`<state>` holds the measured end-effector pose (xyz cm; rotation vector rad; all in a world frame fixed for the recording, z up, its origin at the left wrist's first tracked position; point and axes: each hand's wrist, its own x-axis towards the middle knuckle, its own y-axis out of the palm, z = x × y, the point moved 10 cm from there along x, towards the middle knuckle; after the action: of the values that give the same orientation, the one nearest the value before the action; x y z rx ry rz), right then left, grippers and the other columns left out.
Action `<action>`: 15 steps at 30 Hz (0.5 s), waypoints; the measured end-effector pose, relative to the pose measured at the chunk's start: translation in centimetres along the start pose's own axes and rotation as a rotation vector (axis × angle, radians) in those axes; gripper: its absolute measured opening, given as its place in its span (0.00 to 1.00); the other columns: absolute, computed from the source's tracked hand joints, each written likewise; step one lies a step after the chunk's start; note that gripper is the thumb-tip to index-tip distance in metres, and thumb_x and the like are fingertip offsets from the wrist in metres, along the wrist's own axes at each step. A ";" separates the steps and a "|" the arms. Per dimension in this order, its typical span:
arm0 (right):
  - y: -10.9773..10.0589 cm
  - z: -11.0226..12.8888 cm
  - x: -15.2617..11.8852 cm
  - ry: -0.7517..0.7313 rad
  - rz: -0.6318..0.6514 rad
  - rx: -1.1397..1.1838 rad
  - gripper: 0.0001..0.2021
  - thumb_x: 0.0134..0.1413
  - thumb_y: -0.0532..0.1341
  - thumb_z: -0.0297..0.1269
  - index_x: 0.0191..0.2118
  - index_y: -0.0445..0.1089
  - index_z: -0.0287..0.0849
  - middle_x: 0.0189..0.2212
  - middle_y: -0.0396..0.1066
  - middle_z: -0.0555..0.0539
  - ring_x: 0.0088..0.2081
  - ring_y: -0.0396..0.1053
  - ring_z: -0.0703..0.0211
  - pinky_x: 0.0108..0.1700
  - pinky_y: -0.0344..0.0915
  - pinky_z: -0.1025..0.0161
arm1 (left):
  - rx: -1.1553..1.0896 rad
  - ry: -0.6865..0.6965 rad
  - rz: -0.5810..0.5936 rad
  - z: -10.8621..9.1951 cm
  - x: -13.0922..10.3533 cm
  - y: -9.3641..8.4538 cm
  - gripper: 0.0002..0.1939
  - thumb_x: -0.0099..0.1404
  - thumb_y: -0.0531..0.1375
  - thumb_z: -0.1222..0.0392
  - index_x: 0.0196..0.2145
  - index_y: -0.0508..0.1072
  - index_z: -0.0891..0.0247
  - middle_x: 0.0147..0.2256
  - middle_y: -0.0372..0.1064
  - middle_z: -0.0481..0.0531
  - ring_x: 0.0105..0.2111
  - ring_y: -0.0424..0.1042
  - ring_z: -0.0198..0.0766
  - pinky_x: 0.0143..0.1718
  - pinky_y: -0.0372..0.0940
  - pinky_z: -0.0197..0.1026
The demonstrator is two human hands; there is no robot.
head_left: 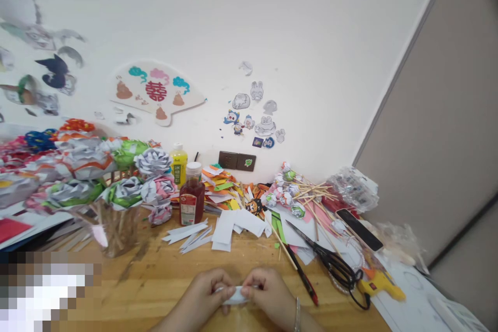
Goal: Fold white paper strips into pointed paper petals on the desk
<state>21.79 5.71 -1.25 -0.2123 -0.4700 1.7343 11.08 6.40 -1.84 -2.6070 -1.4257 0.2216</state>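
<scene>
Low over the near edge of the wooden table, a small folded piece of white paper (235,296) is pinched between my two hands. My left hand (210,293) grips its left end with thumb and bent fingers. On the other end, my right hand (265,290) presses with thumb and forefinger, a bracelet round its wrist. Beyond the hands lie white paper strips (190,233) and some larger white paper pieces (227,229). A black and red pen (301,275) rests just to the right of my right hand.
Black-handled scissors (330,257), a yellow glue gun (383,286) and a phone (360,229) lie at the right. Paper flowers on sticks (291,192) lie behind. A sauce bottle (192,197) stands near a clear container (119,231) of large paper flowers at left.
</scene>
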 end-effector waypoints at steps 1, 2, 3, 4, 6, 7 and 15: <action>0.1 -0.1 0.0 0.009 0.005 0.002 0.11 0.44 0.62 0.41 0.23 0.73 0.38 0.15 0.64 0.53 0.19 0.56 0.66 0.22 0.52 0.70 | -0.009 0.001 0.006 0.0 0.0 0.1 0.30 0.46 0.57 0.30 0.25 0.67 0.64 0.21 0.69 0.49 0.21 0.66 0.36 0.25 0.59 0.35; 0.2 -0.2 0.0 0.020 0.010 0.008 0.11 0.44 0.62 0.41 0.23 0.73 0.38 0.15 0.64 0.54 0.19 0.55 0.67 0.22 0.51 0.70 | -0.018 0.000 0.012 0.0 0.1 0.1 0.30 0.45 0.57 0.30 0.24 0.66 0.63 0.22 0.70 0.49 0.21 0.66 0.36 0.25 0.59 0.35; 0.3 -0.3 0.0 0.029 0.014 0.014 0.10 0.45 0.62 0.40 0.23 0.73 0.38 0.15 0.63 0.54 0.19 0.55 0.67 0.22 0.51 0.70 | -0.022 -0.001 0.017 0.1 0.1 0.2 0.30 0.45 0.57 0.29 0.24 0.66 0.63 0.22 0.70 0.50 0.21 0.66 0.36 0.25 0.59 0.36; 0.3 -0.4 0.0 0.032 0.015 0.019 0.10 0.45 0.62 0.39 0.24 0.72 0.38 0.15 0.64 0.54 0.19 0.55 0.67 0.22 0.50 0.71 | -0.020 -0.003 0.020 0.0 0.1 0.2 0.30 0.45 0.57 0.29 0.25 0.66 0.63 0.23 0.71 0.50 0.21 0.66 0.35 0.25 0.59 0.36; 0.4 -0.4 0.0 0.029 0.018 0.024 0.08 0.45 0.61 0.37 0.23 0.72 0.37 0.15 0.63 0.54 0.19 0.55 0.67 0.22 0.50 0.70 | 0.001 -0.013 0.020 0.0 0.0 0.1 0.28 0.47 0.57 0.31 0.25 0.67 0.63 0.22 0.70 0.48 0.22 0.66 0.36 0.26 0.59 0.35; 0.4 -0.3 0.0 0.023 0.014 0.023 0.08 0.45 0.61 0.36 0.23 0.72 0.37 0.15 0.63 0.54 0.19 0.55 0.67 0.22 0.50 0.70 | 0.018 -0.020 0.019 -0.1 0.0 0.1 0.27 0.47 0.58 0.33 0.26 0.67 0.63 0.22 0.70 0.48 0.22 0.66 0.36 0.26 0.59 0.35; 0.2 0.1 -0.2 -0.022 -0.008 -0.026 0.06 0.44 0.61 0.34 0.22 0.71 0.38 0.16 0.61 0.54 0.21 0.57 0.66 0.24 0.52 0.69 | 0.146 0.017 0.058 -0.3 -0.2 0.1 0.21 0.52 0.57 0.41 0.24 0.71 0.65 0.22 0.71 0.49 0.26 0.68 0.38 0.28 0.58 0.34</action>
<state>21.60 5.45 -1.33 -0.2094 -0.5090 1.7252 11.08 6.13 -1.55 -2.5278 -1.2788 0.2986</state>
